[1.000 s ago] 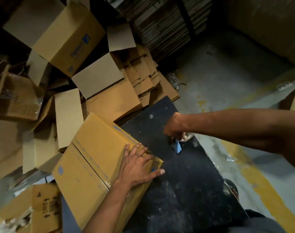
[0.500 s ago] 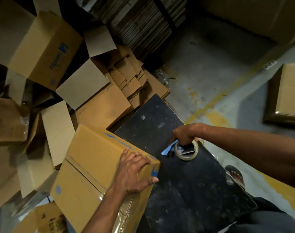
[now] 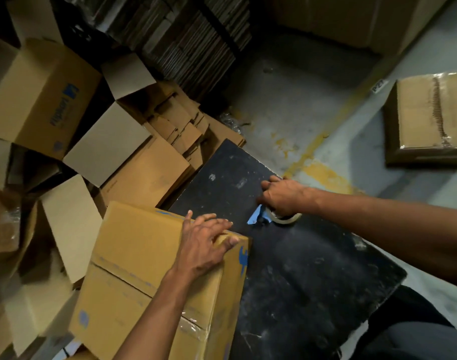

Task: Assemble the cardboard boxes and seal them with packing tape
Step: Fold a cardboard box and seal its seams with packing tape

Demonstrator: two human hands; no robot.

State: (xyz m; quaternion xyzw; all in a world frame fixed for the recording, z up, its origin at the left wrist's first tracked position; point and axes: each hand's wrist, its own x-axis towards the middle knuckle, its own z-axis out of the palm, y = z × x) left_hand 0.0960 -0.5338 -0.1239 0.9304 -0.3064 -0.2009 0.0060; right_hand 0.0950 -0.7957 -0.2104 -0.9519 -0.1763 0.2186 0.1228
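Here, the left hand (image 3: 205,245) lies spread and flat on the top of a closed box (image 3: 154,276), at its corner, fingers straight. The right hand (image 3: 283,196) curls over a tape roll (image 3: 286,219) resting near the far edge of a black board (image 3: 300,276). The box overhangs the board's left edge. Clear tape shows on its near side; the top seam looks untaped, so sealing seems half done. Flat cardboard (image 3: 154,175) and open boxes (image 3: 40,100) wait beyond.
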